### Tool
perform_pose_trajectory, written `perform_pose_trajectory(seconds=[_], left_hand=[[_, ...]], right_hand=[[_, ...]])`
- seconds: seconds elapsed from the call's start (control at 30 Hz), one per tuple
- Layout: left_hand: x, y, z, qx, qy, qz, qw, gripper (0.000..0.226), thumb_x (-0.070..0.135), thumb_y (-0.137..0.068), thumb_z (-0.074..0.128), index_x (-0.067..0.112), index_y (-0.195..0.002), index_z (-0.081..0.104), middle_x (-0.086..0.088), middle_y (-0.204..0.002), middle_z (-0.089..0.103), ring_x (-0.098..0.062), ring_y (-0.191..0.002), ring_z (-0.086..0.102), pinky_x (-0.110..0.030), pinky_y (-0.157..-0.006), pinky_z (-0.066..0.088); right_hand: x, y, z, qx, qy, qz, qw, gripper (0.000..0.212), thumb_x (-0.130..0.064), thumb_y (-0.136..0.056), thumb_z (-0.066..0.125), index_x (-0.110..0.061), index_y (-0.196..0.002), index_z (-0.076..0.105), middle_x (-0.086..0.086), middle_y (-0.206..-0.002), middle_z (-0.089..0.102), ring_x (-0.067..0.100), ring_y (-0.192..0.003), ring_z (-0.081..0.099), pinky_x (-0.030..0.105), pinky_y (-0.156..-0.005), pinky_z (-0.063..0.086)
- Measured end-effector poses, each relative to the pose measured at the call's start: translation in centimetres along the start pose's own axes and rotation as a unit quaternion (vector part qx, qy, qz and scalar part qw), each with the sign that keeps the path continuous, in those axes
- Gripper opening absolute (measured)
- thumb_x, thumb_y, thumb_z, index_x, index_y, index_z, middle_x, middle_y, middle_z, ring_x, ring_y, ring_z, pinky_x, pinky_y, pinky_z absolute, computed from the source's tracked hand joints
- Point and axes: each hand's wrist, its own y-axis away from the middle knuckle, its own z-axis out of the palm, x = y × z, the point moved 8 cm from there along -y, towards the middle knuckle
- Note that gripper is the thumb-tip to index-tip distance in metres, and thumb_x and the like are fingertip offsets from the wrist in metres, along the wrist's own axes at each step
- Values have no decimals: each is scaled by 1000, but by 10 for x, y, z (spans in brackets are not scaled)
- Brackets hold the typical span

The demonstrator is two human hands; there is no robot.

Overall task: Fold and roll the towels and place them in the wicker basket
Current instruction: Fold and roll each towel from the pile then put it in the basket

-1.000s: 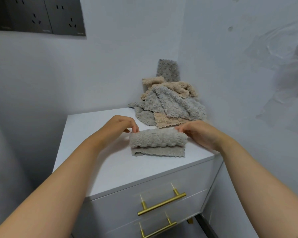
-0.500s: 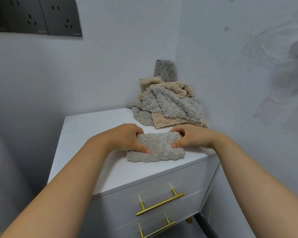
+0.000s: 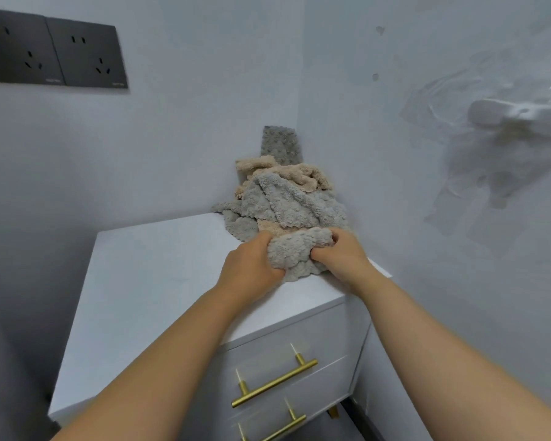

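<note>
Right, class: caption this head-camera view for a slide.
Left hand and right hand grip a rolled grey fluffy towel on a white drawer cabinet, before a heap of grey and beige towels.

Head view, wide-angle. Illum. soft, even, cool-white, moderately bright. Grey shadow falls below and left of white fixture (image 3: 522, 119) on right wall (image 3: 395, 281); left wall (image 3: 13, 281) dims beside evenly lit cabinet top (image 3: 147, 281). Centre sharp, incl. nap of grey towel (image 3: 296, 253); forearms (image 3: 159, 361) softer twd. bottom edge. Barrel distortion tilts sockets (image 3: 54, 52) at upper left. Glare limited to faint sheen on brass handles (image 3: 274, 384).
</note>
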Motion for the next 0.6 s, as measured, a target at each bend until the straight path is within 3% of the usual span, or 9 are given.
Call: perform_pose_trajectory(seconds=[0.17,0.3,0.43,0.53,0.6], left_hand=[[41,12,27,-32,140,-25,989,45,28,-74,75,24,-111,49,5,-97,60,-17,-88,59,-30,-72,50],[89,37,62,-68,307,-72,946,35,21,-76,76,18,-100,52,7,-90,59,-4,-77,57,-15,-55,48],[138,69,98,-104,423,-120,892,51,22,-64,84,13,-108,59,-3,-102,67,-20,-94,66,-40,-82,56],[177,93,118,-142,455,-102,873,60,35,-48,83,17,-104,68,-3,-98,73,-21,-92,69,-46,-84,56],[197,101,125,-161,450,-85,874,52,28,-53,85,18,-102,69,-4,-98,74,-20,-90,70,-44,-84,57]], right_hand=[[-29,31,-59,142,87,-59,984,22,-4,-74,63,-20,-88,60,-6,-82,63,15,-80,60,26,-68,47],[-52,73,-116,210,190,-101,954,14,-18,-80,64,-21,-93,62,-5,-89,65,16,-86,60,32,-77,49],[-70,118,-157,239,252,-150,925,18,-22,-85,65,-16,-102,65,-2,-99,66,16,-91,60,33,-81,48],[-78,156,-187,263,284,-182,904,17,-21,-85,67,-14,-100,67,-1,-98,68,17,-91,60,28,-80,45],[-84,179,-203,278,308,-213,885,16,-19,-84,69,-12,-98,68,1,-95,69,18,-87,61,25,-76,43]])
